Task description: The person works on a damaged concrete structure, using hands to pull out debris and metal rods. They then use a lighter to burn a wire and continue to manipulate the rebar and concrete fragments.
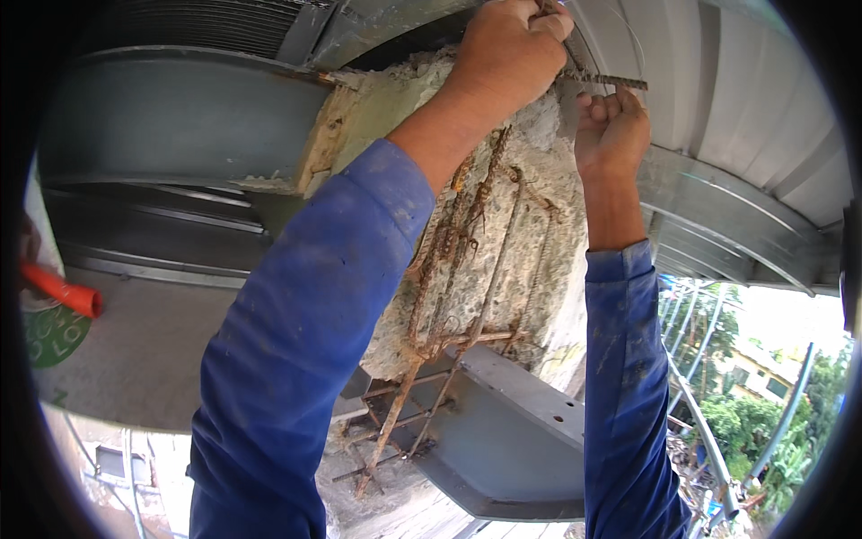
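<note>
Both my arms, in blue sleeves, reach up to the top of a broken concrete column (530, 242) with rusty rebar exposed on its face. My left hand (510, 52) is closed at the upper edge of the view, fingers pinched together; what they hold is mostly cut off. Lower and to the right, my right hand (614, 135) has its fingers curled just under a short rusty steel rod (620, 82), one fingertip seeming to touch it. Anything inside those fingers is hidden. A thin wire (639, 47) arcs above the rod, beside the corrugated metal sheet.
Grey steel beams (180, 117) run left of the column, and another steel beam (512, 440) juts out below. Rusty bars (392, 422) hang beneath the concrete. An orange pipe (63, 289) shows at far left. Scaffold tubes (705, 436) and trees lie beyond the open right side.
</note>
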Demonstrator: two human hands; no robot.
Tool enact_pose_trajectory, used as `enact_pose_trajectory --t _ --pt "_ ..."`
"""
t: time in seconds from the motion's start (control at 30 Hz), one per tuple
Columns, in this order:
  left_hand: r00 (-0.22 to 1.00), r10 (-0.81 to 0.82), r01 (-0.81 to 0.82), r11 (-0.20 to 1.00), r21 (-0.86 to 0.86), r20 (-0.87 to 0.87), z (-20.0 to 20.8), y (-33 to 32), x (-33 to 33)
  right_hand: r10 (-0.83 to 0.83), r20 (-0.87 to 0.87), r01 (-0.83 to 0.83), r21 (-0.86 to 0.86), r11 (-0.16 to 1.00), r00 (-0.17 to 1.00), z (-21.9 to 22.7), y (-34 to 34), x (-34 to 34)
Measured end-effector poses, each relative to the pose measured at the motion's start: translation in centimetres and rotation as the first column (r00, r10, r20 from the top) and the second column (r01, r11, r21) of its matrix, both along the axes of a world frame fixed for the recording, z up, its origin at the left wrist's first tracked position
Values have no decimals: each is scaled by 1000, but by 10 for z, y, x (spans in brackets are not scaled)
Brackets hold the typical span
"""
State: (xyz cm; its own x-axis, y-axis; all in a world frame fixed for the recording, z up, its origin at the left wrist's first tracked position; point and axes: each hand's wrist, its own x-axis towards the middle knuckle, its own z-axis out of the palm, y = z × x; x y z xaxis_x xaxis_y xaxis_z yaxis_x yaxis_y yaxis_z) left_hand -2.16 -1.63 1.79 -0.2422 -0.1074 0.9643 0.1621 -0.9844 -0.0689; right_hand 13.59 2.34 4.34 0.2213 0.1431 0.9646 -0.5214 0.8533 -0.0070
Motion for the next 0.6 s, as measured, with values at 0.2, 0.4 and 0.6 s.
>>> enact_pose_trajectory --t 0.2,0.4,0.6 --pt "985 97 -119 981 155 145 8 20 5 -3 -41 2 -20 1000 999 -3 -4 -9" --pt "999 -39 39 998 -46 12 -12 4 -2 -34 -30 34 2 999 999 -2 0 -3" --pt "993 -28 25 999 31 112 -9 11 4 -53 -60 53 -14 999 997 -3 6 -4"
